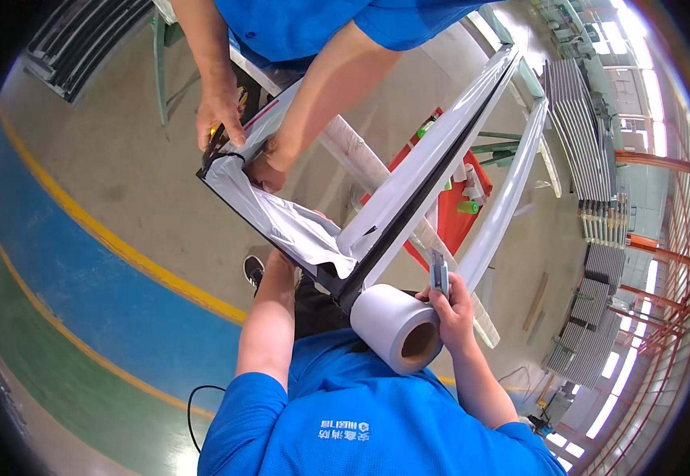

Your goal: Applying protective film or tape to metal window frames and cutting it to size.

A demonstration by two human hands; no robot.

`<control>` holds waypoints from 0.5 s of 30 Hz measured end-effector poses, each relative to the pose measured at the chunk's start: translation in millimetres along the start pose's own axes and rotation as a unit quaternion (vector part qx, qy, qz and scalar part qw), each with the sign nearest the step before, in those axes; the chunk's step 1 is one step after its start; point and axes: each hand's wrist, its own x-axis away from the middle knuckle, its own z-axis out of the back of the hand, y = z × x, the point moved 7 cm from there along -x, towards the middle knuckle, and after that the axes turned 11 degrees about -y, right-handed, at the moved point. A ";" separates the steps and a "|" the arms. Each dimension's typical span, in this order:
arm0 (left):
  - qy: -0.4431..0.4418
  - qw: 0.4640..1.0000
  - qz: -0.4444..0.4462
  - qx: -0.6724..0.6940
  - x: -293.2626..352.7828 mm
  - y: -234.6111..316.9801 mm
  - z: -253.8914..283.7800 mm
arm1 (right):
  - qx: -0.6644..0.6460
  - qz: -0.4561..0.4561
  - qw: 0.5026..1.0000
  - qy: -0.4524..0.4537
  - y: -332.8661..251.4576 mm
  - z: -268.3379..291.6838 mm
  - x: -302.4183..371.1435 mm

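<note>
A dark metal frame (238, 208) with white protective film (281, 222) along its bars lies before me. My left hand (283, 259) reaches under its near-left bar; most of it is hidden, so its grip does not show. My right hand (454, 311) is closed around a grey utility knife (439, 274), held upright beside the frame's near corner. The white film roll (385, 313), with a brown cardboard core, rests between that corner and my body, touching my right hand. The film on the near-left bar is loose and wrinkled.
Across the frame, a co-worker's hands (220, 111) work at the far-left corner with a black-and-yellow tool (216, 141). Green trestles (159, 67) and pale beams (353, 147) stand around. A red container (460, 210) holds a green roll. Stacked panels (579, 127) stand at right.
</note>
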 end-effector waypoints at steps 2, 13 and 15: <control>-0.020 0.999 -0.024 -0.032 -1.8 -1.1 -16.6 | 0.023 -0.023 0.999 -0.026 -1.0 3.5 -4.7; 0.023 0.998 0.000 -0.063 20.7 -10.4 -15.4 | 0.284 0.076 0.864 -0.408 -54.3 -93.4 -80.3; 0.105 0.989 -0.003 -0.101 22.8 -13.0 -16.8 | 0.317 0.020 0.829 -0.460 -43.2 -106.4 -83.0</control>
